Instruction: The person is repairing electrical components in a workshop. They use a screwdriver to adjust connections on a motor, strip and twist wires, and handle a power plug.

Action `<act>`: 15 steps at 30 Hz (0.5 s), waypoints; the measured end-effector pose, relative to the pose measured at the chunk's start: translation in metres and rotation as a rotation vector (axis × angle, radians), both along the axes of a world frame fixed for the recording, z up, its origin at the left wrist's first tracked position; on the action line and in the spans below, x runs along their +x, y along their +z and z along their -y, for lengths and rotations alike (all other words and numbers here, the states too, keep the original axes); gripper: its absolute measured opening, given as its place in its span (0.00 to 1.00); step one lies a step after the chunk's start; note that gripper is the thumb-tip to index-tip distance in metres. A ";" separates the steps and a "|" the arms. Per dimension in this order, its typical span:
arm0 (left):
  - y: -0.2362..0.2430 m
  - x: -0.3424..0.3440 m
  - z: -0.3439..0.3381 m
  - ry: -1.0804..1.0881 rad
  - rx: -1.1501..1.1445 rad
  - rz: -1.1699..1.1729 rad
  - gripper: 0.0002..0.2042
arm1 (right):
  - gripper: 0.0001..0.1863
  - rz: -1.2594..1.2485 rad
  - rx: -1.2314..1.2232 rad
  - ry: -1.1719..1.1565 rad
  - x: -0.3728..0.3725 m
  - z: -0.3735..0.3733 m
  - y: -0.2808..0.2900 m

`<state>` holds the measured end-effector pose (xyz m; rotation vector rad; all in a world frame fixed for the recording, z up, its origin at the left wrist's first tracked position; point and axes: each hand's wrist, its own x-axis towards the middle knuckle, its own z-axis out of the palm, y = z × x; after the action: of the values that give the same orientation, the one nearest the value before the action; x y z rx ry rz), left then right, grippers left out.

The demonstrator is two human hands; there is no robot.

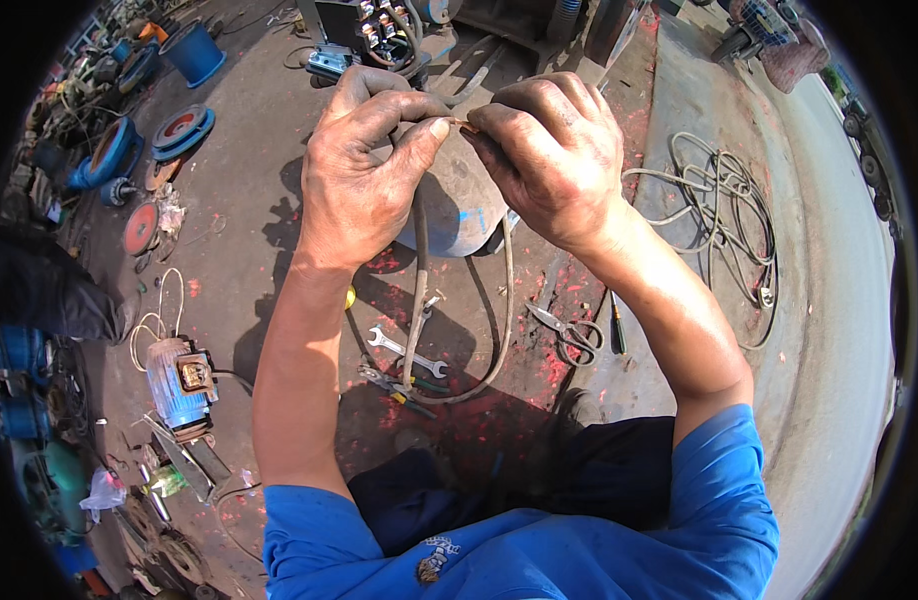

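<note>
My left hand (364,175) and my right hand (554,160), both darkened with grime, meet in the upper middle, fingertips pinched on a thin wire end (459,125). The grey cable (418,290) hangs in a long loop below them. Behind my hands is a grey rounded metal body (459,215), partly hidden. Farther back stands an electrical unit (384,25) with exposed terminals and cables. On the stained ground below lie an open-ended wrench (407,350), pliers (384,385), scissors (569,335) and a screwdriver (616,325).
A blue motor (169,380) with loose leads sits at left, near pulleys (179,130), blue housings and scrap. Another person's dark-trousered leg (69,295) is at the left edge. A coiled cable (719,200) lies right, beside a pale roadway (819,330) with parked vehicles beyond.
</note>
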<state>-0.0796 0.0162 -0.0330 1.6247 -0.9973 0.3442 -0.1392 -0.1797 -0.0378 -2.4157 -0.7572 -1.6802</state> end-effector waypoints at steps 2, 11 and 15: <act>0.000 0.000 0.001 0.007 0.003 0.004 0.07 | 0.08 -0.048 -0.004 -0.003 -0.002 -0.001 0.002; -0.004 0.001 -0.001 0.010 -0.007 -0.031 0.06 | 0.14 -1.272 1.536 0.801 -0.020 -0.020 0.005; 0.000 0.002 -0.006 0.000 0.056 0.007 0.06 | 0.10 -0.518 0.517 0.173 -0.021 -0.016 0.001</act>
<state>-0.0780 0.0223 -0.0329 1.6754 -1.0202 0.3251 -0.1605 -0.1633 -0.0367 -2.1787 -0.3769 -0.9586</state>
